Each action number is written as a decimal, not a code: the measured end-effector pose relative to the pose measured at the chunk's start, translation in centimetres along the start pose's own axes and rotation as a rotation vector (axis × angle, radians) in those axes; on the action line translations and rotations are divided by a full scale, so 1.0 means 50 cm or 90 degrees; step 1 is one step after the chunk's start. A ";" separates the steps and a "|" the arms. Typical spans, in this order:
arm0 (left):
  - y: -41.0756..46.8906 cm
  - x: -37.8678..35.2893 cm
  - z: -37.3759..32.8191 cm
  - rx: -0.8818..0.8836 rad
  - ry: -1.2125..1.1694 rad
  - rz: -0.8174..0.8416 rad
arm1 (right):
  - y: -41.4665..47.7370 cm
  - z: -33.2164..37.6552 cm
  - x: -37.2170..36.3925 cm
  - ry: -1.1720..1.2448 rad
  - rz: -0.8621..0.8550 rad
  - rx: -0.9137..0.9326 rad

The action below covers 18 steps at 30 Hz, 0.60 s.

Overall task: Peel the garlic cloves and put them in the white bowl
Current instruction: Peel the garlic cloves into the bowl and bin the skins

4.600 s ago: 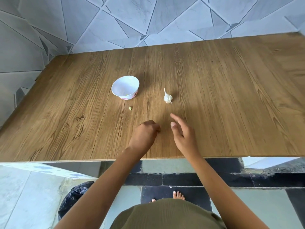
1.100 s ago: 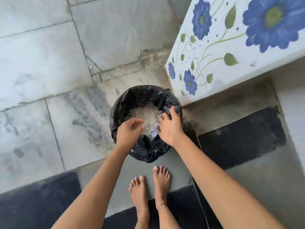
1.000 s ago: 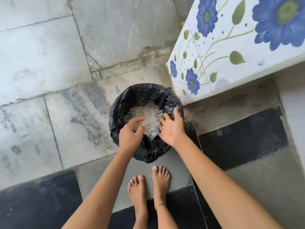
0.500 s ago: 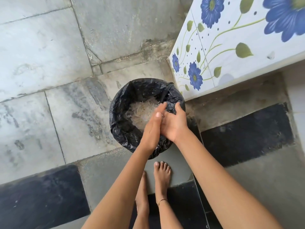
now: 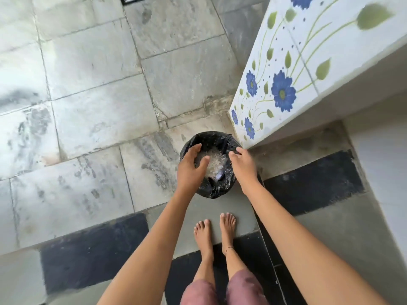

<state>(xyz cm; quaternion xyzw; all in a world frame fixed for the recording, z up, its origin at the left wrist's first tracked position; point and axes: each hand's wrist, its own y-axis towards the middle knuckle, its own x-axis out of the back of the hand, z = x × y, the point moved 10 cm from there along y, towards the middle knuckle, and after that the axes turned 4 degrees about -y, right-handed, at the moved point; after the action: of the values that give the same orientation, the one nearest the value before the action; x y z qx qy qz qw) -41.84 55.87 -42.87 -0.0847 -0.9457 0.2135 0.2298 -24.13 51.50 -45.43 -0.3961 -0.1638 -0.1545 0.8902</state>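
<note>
Over the black bin bag (image 5: 210, 189) on the floor (image 5: 92, 89): left hand (image 5: 189, 171) loosely cupped, right hand (image 5: 244, 165) spread, both empty. Garlic, white bowl out of view. Brush palms low above the skins (image 5: 214, 161) so none scatter.

The floor (image 5: 88, 106) is pale grey stone, marbled with white and darker grey streaks, with thin dark joints. Nearer the feet it turns plain grey-green, crossed by black bands (image 5: 92, 249). The bag (image 5: 211, 190) is glossy black. The peels (image 5: 214, 160) in it are papery white, and one scrap (image 5: 219, 177) among them is lilac-blue. The panel (image 5: 284, 51) is white, printed with blue flowers with yellow-green centres, green leaves, thin green stems and small blue dots. The shorts (image 5: 198, 291) are dusty pink.
</note>
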 end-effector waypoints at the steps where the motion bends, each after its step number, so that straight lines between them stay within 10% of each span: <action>1: -0.043 0.026 -0.054 -0.027 0.022 0.011 | -0.055 0.032 0.037 -0.073 -0.028 0.027; 11: -0.467 0.141 -0.550 -0.392 0.091 0.058 | -0.640 0.279 0.372 -0.196 -0.353 0.436; 18: -0.664 0.011 -0.701 -0.579 0.131 0.170 | -0.885 0.185 0.622 -0.155 -0.642 0.444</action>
<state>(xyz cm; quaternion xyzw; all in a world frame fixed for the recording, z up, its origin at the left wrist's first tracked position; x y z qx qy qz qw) -27.87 39.09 0.22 -0.3177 -0.8965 -0.2034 0.2322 -15.65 25.73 2.26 0.0293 -0.4719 -0.4464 0.7597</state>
